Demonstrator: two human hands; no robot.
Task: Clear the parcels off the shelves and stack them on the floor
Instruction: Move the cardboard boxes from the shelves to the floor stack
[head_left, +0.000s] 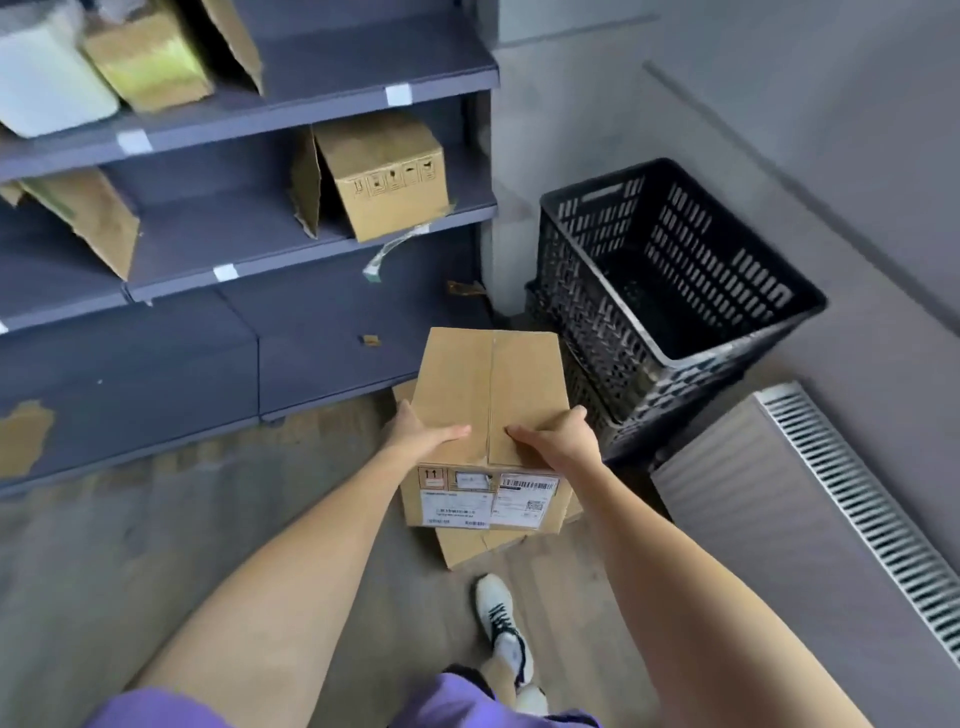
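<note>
1. Shelves (311, 111), left of frame: several parcels remain on them. A white parcel (47, 78) and a gold-toned one (150, 62) lean against each other on the upper level. A torn brown one (83, 218) sits on the middle level, and an opened carton (384, 174) sits tilted on that level's right end, its flap hanging over the front edge. Judgement: the clearing is only partly done.

2. Left hand (421, 434): it grips the near left edge of the held parcel (488, 395), thumb laid flat across the top face, the other fingers out of sight round the side. The arm reaches forward and down, nearly straight.

3. Held parcel: a sealed brown carton with shipping labels on the near face, kept level. It is directly above a lower carton (467, 545) that lies on the floor (182, 519). Whether the two touch cannot be told. Judgement: it is squared over the lower carton so the stack will stand.

4. Right hand (556, 434): it mirrors the left, clasping the near right edge with the thumb on top. The even two-sided hold keeps the load from tipping.

5. Right of frame: stacked black crates (675, 291) stand just beside the stack, with a radiator panel (831, 519) beyond. Judgement: the tight gap calls for a straight descent.
</note>
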